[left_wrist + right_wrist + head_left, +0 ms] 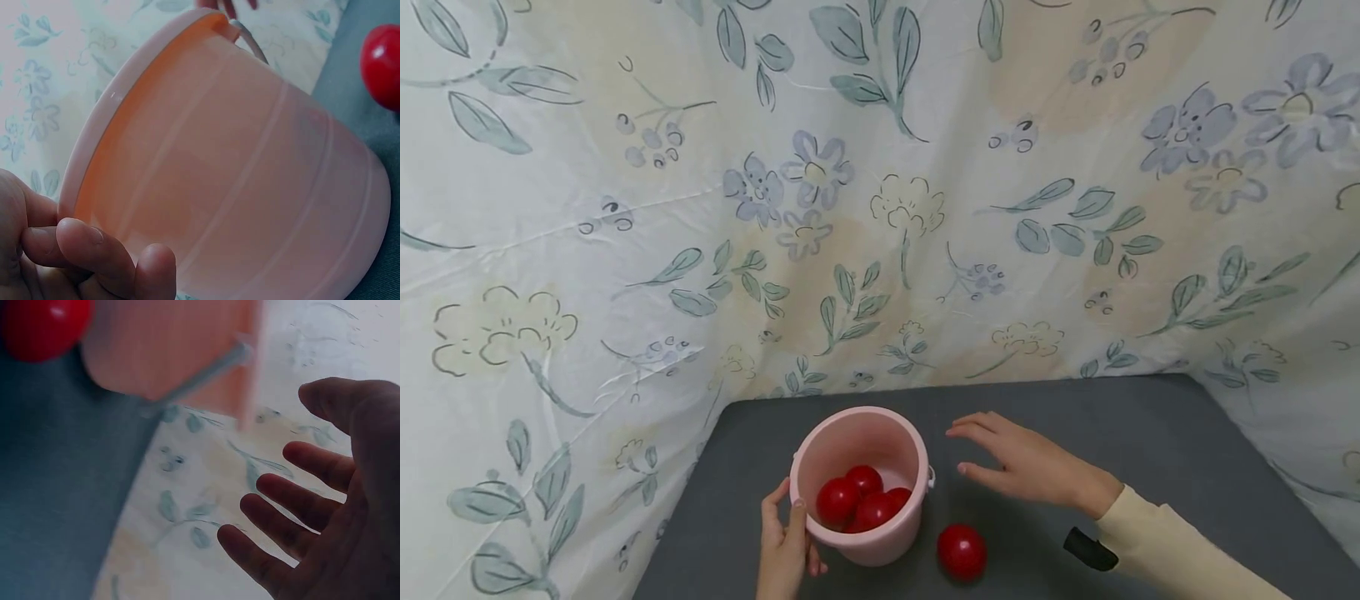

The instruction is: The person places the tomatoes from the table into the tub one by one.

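Note:
A pink bucket (pixel 886 543) stands on the dark table, tilted a little toward the head camera. Several shiny red balls (pixel 838 502) lie inside it. My left hand (pixel 784 542) grips the bucket's rim on its left side, thumb over the edge and fingers against the outer wall. To the right of the bucket, my right hand (pixel 1030 462) is held with fingers spread and nothing in them. One more red ball (pixel 962 552) sits on the table between the bucket and my right forearm. In the right wrist view the bucket's handle (pixel 203 378) hangs along its side.
The dark grey table top (pixel 1097 425) extends behind and to the right of the bucket. A floral cloth (pixel 880 208) hangs along the back and both sides of the table. A black band (pixel 1090 549) shows at the right sleeve's cuff.

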A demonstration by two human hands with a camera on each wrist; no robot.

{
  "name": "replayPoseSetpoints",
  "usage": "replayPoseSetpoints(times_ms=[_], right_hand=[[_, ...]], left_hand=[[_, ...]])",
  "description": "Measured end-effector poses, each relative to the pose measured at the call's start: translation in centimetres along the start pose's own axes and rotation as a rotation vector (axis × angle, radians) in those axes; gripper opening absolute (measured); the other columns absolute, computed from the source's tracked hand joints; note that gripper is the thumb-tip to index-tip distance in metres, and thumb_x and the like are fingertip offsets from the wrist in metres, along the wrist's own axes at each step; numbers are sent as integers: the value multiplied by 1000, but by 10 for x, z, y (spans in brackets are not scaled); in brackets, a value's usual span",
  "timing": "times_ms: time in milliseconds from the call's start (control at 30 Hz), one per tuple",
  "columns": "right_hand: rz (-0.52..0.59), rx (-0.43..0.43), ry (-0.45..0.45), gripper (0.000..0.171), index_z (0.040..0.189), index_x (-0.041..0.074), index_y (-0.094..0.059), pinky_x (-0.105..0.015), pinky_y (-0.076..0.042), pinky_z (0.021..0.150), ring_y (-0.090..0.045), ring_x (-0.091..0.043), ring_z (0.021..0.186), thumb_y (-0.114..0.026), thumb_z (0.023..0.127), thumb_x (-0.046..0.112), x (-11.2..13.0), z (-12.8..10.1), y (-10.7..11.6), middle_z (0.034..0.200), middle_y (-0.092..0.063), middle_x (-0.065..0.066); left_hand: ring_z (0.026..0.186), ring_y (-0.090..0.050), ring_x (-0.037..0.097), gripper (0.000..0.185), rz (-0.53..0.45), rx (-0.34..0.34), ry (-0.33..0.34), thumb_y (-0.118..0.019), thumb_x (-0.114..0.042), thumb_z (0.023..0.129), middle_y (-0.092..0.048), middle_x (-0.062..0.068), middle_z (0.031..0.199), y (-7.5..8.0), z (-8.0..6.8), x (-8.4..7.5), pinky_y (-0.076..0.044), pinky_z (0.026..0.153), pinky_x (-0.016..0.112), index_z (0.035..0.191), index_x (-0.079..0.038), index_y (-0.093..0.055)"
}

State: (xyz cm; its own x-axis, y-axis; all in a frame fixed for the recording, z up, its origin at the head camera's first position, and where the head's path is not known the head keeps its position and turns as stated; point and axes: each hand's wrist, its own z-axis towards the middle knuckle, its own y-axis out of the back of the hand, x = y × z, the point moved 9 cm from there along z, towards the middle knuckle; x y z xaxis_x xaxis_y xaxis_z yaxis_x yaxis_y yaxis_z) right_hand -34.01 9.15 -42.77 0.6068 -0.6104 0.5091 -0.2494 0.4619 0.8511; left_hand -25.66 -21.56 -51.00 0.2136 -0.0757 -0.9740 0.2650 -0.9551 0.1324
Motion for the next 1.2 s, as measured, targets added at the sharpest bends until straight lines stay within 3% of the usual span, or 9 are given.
replayPoseSetpoints(times_ms=[233, 400, 600, 800, 967, 1200], right_hand=[[-21, 34, 35, 52, 139, 29, -58, -43, -56, 99, -57, -16, 127, -52, 98, 61, -5, -15, -34, 143, -56, 5], [-8, 88, -2, 56, 141, 30, -55, -45, -55, 101, -56, -16, 127, -53, 97, 64, -16, -20, -61, 143, -55, 6], [-7, 187, -33, 63, 144, 32, -53, -56, -52, 101, -51, -25, 131, -53, 93, 70, -28, -28, -95, 149, -51, 0], [-8, 226, -8, 63, 144, 36, -53, -65, -50, 97, -47, -33, 135, -60, 90, 68, -33, -34, -114, 155, -46, -4], [31, 249, -32, 66, 147, 39, -49, -59, -55, 93, -48, -31, 131, -64, 88, 64, -36, -38, -125, 156, -44, -4], [131, 269, 7, 73, 153, 37, -40, -38, -60, 88, -50, -23, 127, -69, 88, 57, -33, -41, -139, 153, -45, -2]], left_hand=[[40, -50, 16, 52, 16, -1, -2, -37, -26, 111, -52, 6, 54, 1, 0, -1, -55, 51, 31, 155, -14, -13], [40, -51, 17, 52, 21, -3, -7, -36, -25, 111, -51, 6, 54, 1, 1, -2, -55, 52, 31, 155, -14, -13], [40, -51, 16, 51, 29, -16, 8, -35, -25, 111, -51, 4, 53, 1, 1, 0, -55, 51, 30, 155, -14, -13], [40, -51, 17, 51, 27, -14, 5, -36, -26, 111, -51, 6, 53, 1, 1, -1, -55, 51, 31, 155, -15, -13], [40, -51, 16, 51, 22, -8, 17, -35, -26, 111, -51, 5, 53, 0, 0, -1, -54, 51, 31, 155, -15, -13], [40, -51, 16, 51, 24, -13, 18, -36, -26, 110, -51, 5, 53, 0, 1, 0, -54, 51, 31, 155, -15, -13]])
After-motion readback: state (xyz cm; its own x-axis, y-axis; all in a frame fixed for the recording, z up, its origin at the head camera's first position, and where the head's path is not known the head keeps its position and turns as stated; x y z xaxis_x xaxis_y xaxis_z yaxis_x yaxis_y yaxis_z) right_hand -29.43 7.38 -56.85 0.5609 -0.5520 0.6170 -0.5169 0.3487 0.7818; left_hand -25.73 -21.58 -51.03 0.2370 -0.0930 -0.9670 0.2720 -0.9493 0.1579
